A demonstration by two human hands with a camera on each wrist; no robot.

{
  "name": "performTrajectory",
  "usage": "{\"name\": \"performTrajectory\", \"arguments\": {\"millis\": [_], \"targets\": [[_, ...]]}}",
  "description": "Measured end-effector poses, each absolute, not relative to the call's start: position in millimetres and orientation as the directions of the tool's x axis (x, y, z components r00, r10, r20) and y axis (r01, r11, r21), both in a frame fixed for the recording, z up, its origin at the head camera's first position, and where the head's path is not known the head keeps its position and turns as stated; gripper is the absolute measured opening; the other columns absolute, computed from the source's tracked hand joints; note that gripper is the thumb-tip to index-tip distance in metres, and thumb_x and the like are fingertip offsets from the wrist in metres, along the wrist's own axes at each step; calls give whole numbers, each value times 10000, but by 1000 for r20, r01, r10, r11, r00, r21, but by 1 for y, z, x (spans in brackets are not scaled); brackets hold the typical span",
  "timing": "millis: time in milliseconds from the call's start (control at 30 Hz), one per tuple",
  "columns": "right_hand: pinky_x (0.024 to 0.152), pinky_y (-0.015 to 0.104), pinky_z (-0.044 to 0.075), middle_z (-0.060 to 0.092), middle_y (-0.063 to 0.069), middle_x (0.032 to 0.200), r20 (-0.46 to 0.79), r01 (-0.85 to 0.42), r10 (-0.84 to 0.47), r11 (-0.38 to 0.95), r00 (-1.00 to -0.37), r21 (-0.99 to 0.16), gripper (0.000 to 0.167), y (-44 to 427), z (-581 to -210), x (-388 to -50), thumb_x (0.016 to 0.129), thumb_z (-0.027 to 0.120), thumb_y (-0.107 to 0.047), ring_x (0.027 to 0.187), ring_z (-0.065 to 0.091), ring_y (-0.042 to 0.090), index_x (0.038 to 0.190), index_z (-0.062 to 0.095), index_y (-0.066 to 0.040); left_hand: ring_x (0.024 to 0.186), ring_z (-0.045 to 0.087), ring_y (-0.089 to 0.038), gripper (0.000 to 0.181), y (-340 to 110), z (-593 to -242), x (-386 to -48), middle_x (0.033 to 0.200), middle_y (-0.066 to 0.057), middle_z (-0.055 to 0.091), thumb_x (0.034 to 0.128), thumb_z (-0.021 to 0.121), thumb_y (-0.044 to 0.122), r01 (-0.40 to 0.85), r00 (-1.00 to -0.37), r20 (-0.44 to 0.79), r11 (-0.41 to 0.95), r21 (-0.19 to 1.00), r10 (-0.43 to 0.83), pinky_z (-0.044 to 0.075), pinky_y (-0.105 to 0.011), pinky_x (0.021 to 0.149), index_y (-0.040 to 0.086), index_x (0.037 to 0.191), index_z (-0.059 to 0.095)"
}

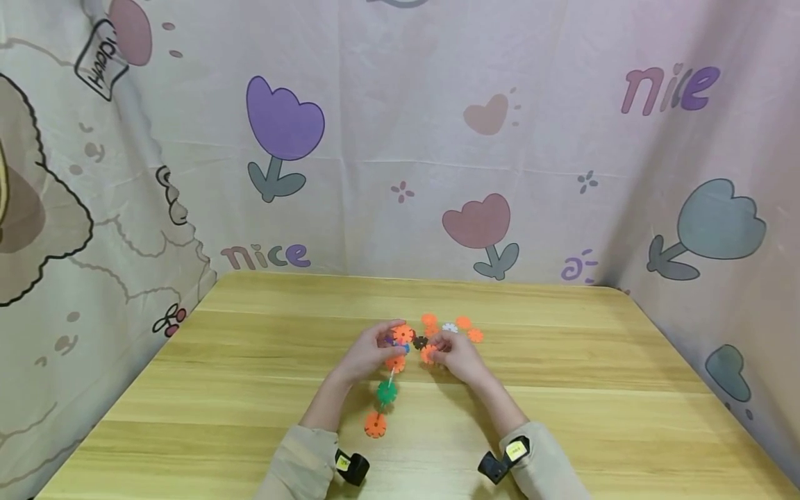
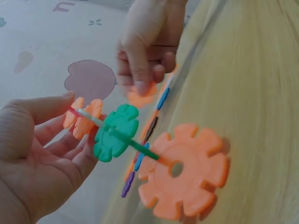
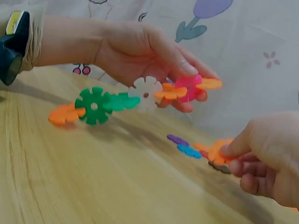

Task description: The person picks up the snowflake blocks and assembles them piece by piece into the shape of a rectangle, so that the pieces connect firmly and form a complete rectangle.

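Observation:
My left hand [image 1: 362, 355] holds the far end of a chain of slotted plastic snowflake discs, thumb and fingertips about the pink disc [image 3: 188, 88] and the orange disc [image 3: 209, 84] at its tip. From there the chain runs back toward me through another orange disc, a white disc [image 3: 145, 93] and two green discs [image 3: 94, 106] to an orange end disc [image 1: 375, 424]. To the right, my right hand [image 1: 461, 357] pinches a single orange disc [image 3: 218, 151] between thumb and fingers, apart from the chain. A black disc [image 1: 420, 342] lies just beyond it.
On the wooden table [image 1: 250, 389], purple [image 3: 177, 139] and blue [image 3: 188, 150] discs lie behind the chain. Several orange discs [image 1: 463, 322] and a white disc [image 1: 450, 327] lie beyond my right hand. A patterned cloth [image 1: 387, 125] hangs behind the table.

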State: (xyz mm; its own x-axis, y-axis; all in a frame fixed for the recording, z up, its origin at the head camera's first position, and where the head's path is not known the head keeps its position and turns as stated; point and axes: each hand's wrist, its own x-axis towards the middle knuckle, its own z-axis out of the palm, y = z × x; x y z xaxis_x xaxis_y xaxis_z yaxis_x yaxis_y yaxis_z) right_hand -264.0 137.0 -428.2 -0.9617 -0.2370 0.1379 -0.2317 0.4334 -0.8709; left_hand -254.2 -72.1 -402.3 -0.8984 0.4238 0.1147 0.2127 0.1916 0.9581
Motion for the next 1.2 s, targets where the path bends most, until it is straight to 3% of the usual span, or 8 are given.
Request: {"name": "performTrajectory", "arguments": {"millis": [200, 300, 433, 700, 1200], "targets": [[485, 245, 430, 575, 159, 742, 151, -192, -181, 237, -972, -952, 172, 134, -409, -257, 878, 604, -33, 567, 509, 207, 1030, 608, 49, 811, 510, -181, 514, -70, -400, -253, 981, -119, 544, 847, 664, 100, 208, -912, 123, 182, 961, 390, 463, -300, 656, 35, 1322, 478], [499, 271, 461, 576, 173, 741, 182, -209, -158, 171, -970, -963, 169, 133, -400, -254, 894, 593, -49, 590, 532, 251, 1022, 621, 57, 810, 532, -178, 503, -68, -398, -253, 987, -134, 559, 843, 670, 108, 212, -914, 131, 176, 961, 385, 473, -300, 661, 37, 1309, 493], [515, 310, 492, 583, 179, 735, 206, -224, -129, 154, -970, -962, 164, 132, -396, -253, 900, 599, -82, 618, 556, 299, 998, 644, 41, 800, 539, -166, 497, -67, -389, -247, 999, -164, 567, 849, 659, 92, 221, -913, 137, 184, 958, 385, 479, -307, 661, 19, 1311, 491], [576, 321, 536, 633, 138, 755, 210, -218, -93, 94, -973, -971, 196, 130, -400, -253, 907, 594, -105, 634, 616, 211, 982, 639, 71, 844, 521, -206, 474, -65, -365, -228, 1016, -172, 567, 858, 641, 66, 207, -926, 116, 227, 952, 358, 474, -330, 690, -25, 1299, 492], [752, 348, 533, 633, 255, 894, 225, -231, -202, 9, -953, -973, 218, 128, -408, -254, 913, 570, -61, 744, 665, 220, 986, 573, 144, 844, 534, -194, 517, -68, -399, -253, 989, -97, 582, 840, 680, 139, 210, -928, 134, 193, 958, 347, 475, -310, 662, 32, 1314, 503]]}}
